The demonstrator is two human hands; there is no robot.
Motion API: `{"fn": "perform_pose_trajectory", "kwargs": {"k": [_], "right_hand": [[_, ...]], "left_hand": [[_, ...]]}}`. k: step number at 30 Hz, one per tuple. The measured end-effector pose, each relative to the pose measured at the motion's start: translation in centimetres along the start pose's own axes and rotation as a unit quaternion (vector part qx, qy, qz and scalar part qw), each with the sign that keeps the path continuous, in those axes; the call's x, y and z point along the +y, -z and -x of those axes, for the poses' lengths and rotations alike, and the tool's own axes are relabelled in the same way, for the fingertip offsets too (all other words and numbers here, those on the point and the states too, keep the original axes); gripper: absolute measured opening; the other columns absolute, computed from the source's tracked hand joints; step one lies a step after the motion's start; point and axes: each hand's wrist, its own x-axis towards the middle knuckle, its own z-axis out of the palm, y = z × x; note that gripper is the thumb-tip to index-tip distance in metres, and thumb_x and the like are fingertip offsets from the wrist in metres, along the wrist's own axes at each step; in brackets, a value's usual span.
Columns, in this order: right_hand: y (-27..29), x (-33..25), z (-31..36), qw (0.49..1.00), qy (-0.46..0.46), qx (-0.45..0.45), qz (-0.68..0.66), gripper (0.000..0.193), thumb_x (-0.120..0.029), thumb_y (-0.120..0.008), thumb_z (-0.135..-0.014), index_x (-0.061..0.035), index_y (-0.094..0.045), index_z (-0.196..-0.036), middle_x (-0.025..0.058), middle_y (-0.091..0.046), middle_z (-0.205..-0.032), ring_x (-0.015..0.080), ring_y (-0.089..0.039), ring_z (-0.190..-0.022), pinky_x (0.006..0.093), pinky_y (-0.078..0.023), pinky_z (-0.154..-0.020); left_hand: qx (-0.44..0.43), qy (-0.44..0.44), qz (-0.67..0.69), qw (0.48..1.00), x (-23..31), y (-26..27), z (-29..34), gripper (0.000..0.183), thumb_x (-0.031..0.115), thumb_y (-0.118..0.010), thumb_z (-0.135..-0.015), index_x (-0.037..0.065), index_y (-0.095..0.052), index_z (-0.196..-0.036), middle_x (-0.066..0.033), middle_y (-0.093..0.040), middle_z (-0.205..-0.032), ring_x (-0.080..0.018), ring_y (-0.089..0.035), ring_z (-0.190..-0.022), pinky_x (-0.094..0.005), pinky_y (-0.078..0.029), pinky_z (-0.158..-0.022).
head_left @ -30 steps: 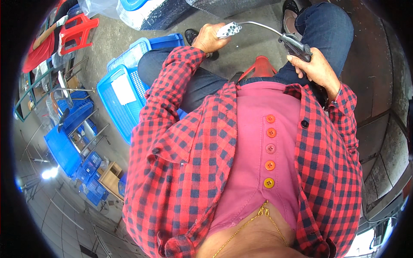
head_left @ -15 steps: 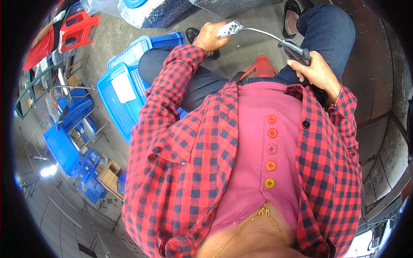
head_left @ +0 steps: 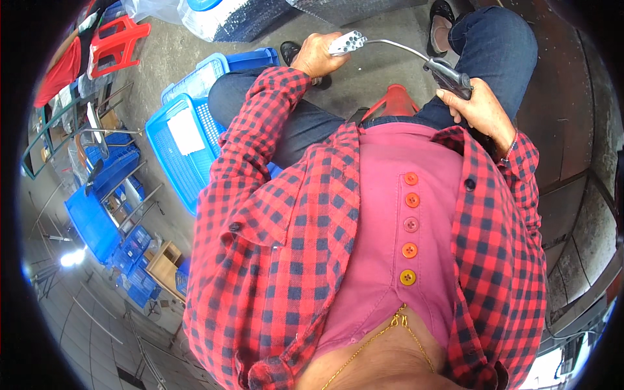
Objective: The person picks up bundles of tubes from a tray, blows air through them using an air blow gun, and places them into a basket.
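Observation:
A bundle of several short, silvery-white tubes [head_left: 346,43] sits closed in my left hand [head_left: 316,56], its open round ends facing right. My right hand [head_left: 484,112] is wrapped round the black grip of an air blow gun [head_left: 450,78]. From the gun a thin, curved metal nozzle [head_left: 400,47] reaches left, and its tip is at the tube ends. Whether the tip enters a tube or only touches it, I cannot tell. Both hands are held out above my knees.
To the left stand blue plastic baskets [head_left: 174,146], one with a white sheet on it. Red stools [head_left: 117,47] are at the far left, near another person's red clothing [head_left: 62,77]. A red stool edge [head_left: 394,101] shows between my legs. Large wrapped bundles [head_left: 244,18] lie ahead.
My right hand and the blow gun have shifted slightly to the right, with the nozzle tip still at the tube ends. My left hand and the tubes have barely moved.

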Motion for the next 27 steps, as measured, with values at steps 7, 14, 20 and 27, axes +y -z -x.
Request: {"fn": "perform_pose_trajectory", "kwargs": {"k": [7,14,20,27], "right_hand": [[-0.2,-0.5,0.3,0.999,0.023,-0.009,-0.029,0.034,-0.032,-0.065,-0.085,0.0014,-0.063,-0.078,0.0022,-0.056,-0.056,0.0094,-0.055,-0.050,0.0261,-0.044,-0.050],[0.2,-0.8,0.0,1.000,-0.001,0.006,-0.006,0.035,-0.033,-0.065,-0.085,0.0010,-0.061,-0.075,0.0022,-0.056,-0.056,0.0095,-0.055,-0.050,0.0261,-0.044,-0.050],[1.5,0.2,-0.8,0.996,0.050,0.063,-0.034,0.033,-0.029,-0.064,-0.086,0.0024,-0.062,-0.076,0.0038,-0.058,-0.061,0.0103,-0.054,-0.057,0.0282,-0.043,-0.055],[0.7,-0.7,0.0,0.991,0.048,0.060,-0.113,0.019,-0.022,-0.060,-0.090,-0.0037,-0.061,-0.090,0.0018,-0.063,-0.075,0.0036,-0.041,-0.043,0.0196,-0.027,-0.037]], "left_hand": [[-0.004,0.009,-0.004,1.000,-0.4,-0.3,0.3,0.016,0.011,-0.068,-0.073,0.005,-0.065,-0.088,-0.0150,-0.063,-0.070,-0.0317,-0.063,-0.064,-0.0349,-0.050,-0.059],[-0.012,0.005,0.009,1.000,-0.6,-0.5,-0.3,0.018,0.009,-0.067,-0.072,0.004,-0.066,-0.090,-0.0152,-0.063,-0.071,-0.0310,-0.063,-0.065,-0.0336,-0.050,-0.060],[-0.103,0.033,-0.045,0.993,0.0,1.3,-0.9,0.021,0.018,-0.065,-0.072,0.006,-0.066,-0.088,-0.0175,-0.065,-0.076,-0.0355,-0.063,-0.070,-0.0397,-0.050,-0.063],[-0.214,0.258,-0.307,0.891,-0.9,3.8,-1.3,0.022,0.022,-0.067,-0.071,0.010,-0.072,-0.088,-0.0126,-0.070,-0.085,-0.0278,-0.068,-0.085,-0.0404,-0.053,-0.072]]}}
